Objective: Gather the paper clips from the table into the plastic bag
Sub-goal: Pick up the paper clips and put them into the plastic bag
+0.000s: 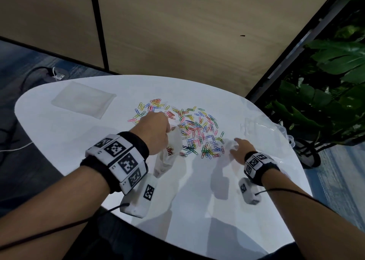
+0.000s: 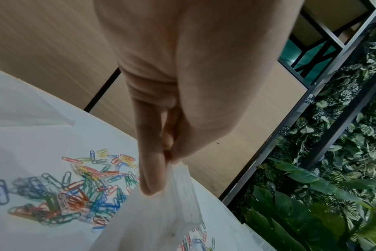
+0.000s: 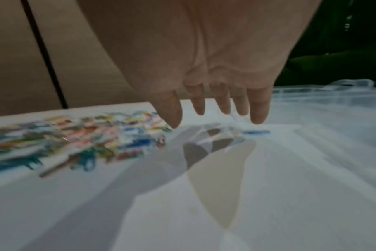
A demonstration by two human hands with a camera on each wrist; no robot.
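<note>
The head camera looks steeply down from above on the whole worktop (image 1: 197, 190). Each wrist camera looks close along its own hand, forward over the worktop. All three views share the paper clips (image 1: 189, 129).

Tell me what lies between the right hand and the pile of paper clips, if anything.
Nothing visible does. The right hand hovers open over bare table just right of the paper clips, fingers spread, with only white tabletop between. The clear plastic box sits on its far side. The left hand pinches the plastic bag beside the pile.
</note>
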